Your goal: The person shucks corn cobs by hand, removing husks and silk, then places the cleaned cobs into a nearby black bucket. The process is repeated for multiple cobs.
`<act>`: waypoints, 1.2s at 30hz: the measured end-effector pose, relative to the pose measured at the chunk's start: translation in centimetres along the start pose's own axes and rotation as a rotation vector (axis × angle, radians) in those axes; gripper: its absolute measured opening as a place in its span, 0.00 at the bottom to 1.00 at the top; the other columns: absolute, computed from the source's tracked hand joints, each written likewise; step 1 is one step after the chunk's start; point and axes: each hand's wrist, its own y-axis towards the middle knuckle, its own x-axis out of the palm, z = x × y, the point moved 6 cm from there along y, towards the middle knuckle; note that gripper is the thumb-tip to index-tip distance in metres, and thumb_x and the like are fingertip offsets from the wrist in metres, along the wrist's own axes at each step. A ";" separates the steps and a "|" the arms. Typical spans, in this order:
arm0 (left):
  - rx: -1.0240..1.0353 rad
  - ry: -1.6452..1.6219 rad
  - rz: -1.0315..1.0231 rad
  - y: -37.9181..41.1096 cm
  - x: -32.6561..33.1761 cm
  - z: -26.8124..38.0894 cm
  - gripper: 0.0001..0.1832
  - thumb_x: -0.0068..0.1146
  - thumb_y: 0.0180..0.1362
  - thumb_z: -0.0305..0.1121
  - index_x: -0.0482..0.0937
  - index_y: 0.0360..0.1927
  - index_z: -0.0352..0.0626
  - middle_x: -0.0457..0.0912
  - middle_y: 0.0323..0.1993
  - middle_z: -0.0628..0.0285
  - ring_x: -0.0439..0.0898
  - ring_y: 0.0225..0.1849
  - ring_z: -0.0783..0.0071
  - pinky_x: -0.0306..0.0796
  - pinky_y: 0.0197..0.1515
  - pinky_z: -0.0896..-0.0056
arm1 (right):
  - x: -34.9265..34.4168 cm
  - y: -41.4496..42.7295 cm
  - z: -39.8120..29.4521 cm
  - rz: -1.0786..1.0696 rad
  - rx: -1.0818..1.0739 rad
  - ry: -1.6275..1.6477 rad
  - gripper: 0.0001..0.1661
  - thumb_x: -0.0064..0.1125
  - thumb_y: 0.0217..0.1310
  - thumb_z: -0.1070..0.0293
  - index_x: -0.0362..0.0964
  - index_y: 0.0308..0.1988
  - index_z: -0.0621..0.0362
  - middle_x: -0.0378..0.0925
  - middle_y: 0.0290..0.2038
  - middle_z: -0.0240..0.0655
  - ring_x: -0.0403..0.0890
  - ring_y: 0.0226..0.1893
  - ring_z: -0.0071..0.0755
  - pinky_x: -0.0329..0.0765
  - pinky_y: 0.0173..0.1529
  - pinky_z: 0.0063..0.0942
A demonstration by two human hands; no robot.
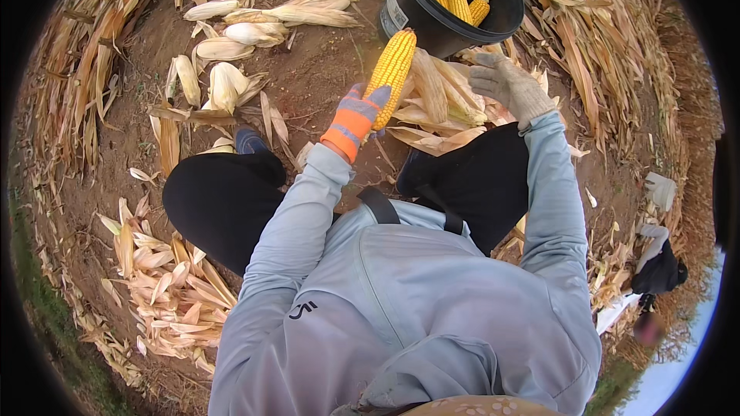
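Observation:
My left hand (359, 114), in an orange and grey striped glove, grips a husked yellow ear of corn (395, 66) by its lower end. The ear tilts up and its tip stands in front of the black plastic bucket (445, 43). Several husked ears (458, 3) lean inside that bucket. My right hand (509, 84), in a pale knit glove, holds nothing; its fingers stretch leftward above a heap of loose corn husks (445, 95). That heap lies on the ground just below the bucket.
Several ears in their husks (254, 33) lie on bare soil at the upper left. Stripped husks (167, 294) are piled behind my left knee. Dry cornstalks (578, 29) flank both sides. Another person (659, 266) is at the far right, near a pale container (660, 190).

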 end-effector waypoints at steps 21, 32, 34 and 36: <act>0.177 1.324 0.373 -1.7 -6.1 1.6 0.36 0.59 0.53 0.50 0.64 0.62 0.45 0.68 0.58 0.47 0.70 0.57 0.51 0.67 0.53 0.62 | 10.9 4.0 7.6 0.173 -0.183 0.199 0.21 0.55 0.60 0.61 0.67 0.50 0.58 0.75 0.40 0.34 0.75 0.38 0.30 0.72 0.46 0.28; -0.109 -0.108 -0.319 -2.6 1.0 -2.0 0.24 0.54 0.58 0.49 0.73 0.45 0.37 0.78 0.30 0.64 0.75 0.26 0.78 0.69 0.27 0.77 | 16.5 4.2 6.9 0.116 0.056 0.458 0.20 0.52 0.62 0.55 0.71 0.43 0.61 0.75 0.36 0.34 0.75 0.35 0.30 0.74 0.36 0.30; -0.145 -0.182 -0.408 -4.4 1.8 -1.6 0.25 0.53 0.59 0.51 0.73 0.47 0.38 0.78 0.32 0.65 0.75 0.28 0.79 0.70 0.30 0.78 | 15.1 5.0 4.9 0.157 0.036 0.717 0.19 0.49 0.64 0.55 0.71 0.42 0.61 0.75 0.33 0.34 0.76 0.32 0.33 0.75 0.34 0.31; -0.112 -0.141 -0.445 -5.2 2.2 -1.6 0.24 0.53 0.59 0.50 0.73 0.48 0.38 0.78 0.33 0.66 0.75 0.29 0.80 0.70 0.31 0.78 | 11.8 6.7 3.8 0.320 -0.034 0.908 0.19 0.45 0.67 0.54 0.71 0.40 0.61 0.72 0.27 0.32 0.74 0.27 0.33 0.74 0.33 0.29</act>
